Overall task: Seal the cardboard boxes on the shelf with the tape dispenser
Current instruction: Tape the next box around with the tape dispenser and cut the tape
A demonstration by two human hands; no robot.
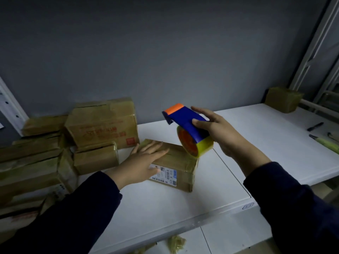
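A small cardboard box [180, 166] with a white shipping label lies on the white shelf [211, 184], a little left of centre. My left hand [145, 159] rests flat on its top, fingers straight. My right hand [218, 132] grips a blue tape dispenser [185, 119] with an orange front end. Its yellowish tape roll [195, 145] hangs at the box's far right top edge. Whether the roll touches the box is unclear.
Several taped cardboard boxes [102, 123] are stacked at the left of the shelf. Another box [282, 101] stands at the far right corner. Pens and a knife-like tool [321, 136] lie at the right. Crumpled tape scraps [176, 243] lie below the shelf's front edge.
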